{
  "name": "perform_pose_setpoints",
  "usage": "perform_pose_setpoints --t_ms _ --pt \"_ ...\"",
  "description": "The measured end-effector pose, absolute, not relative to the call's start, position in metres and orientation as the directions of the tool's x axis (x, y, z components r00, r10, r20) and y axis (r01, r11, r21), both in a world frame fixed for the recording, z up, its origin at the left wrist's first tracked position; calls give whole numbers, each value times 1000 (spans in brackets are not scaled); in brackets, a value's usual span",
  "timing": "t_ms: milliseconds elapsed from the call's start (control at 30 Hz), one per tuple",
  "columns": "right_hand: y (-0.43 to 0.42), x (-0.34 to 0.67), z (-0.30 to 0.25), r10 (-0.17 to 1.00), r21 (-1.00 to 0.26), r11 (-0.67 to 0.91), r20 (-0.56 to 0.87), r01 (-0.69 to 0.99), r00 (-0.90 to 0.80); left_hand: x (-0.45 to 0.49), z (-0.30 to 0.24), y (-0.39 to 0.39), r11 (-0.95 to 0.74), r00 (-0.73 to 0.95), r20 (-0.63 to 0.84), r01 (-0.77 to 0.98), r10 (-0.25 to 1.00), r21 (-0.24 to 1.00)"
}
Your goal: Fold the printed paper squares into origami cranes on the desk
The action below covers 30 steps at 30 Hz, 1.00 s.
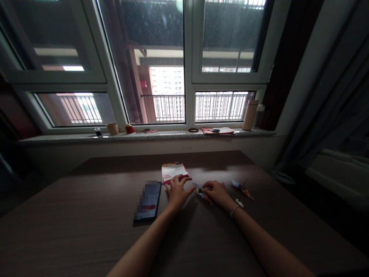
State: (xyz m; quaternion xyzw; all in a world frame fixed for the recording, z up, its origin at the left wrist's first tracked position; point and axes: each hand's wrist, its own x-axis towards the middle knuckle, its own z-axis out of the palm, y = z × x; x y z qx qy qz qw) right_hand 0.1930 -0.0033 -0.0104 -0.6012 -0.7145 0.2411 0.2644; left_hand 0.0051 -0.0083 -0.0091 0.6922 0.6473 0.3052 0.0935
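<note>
My right hand (215,191) pinches a small folded paper piece (198,189), coloured on its printed side, low over the table. Part of that paper is hidden under the fingers. My left hand (178,190) is open with its fingers spread; the thumb comes close to the paper's left end, and I cannot tell whether they touch. Just beyond the left fingers lies a small stack of printed sheets (173,172) with red edges. To the right of my right hand rests another folded paper shape (243,189) with pointed ends.
A phone (148,202) with a lit screen lies left of my left hand on the brown table (86,215). Along the windowsill (173,134) stand a paper cup (112,129), a red spool (129,128), scissors on papers (216,130) and a tall bottle (249,115).
</note>
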Motion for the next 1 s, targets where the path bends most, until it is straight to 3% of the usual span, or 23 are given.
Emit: perform_pose_setpoints --t_ms 133,367,1000 --pt "-3 190 -15 992 -669 129 79 732 -103 10 -9 -14 -171 61 248 876 967 451" --pt "-6 188 -18 981 -569 192 145 800 -131 10 -16 -14 -219 155 195 903 968 369" --pt "-2 203 -13 963 -538 257 75 802 -259 12 -19 -11 -241 148 258 894 955 377"
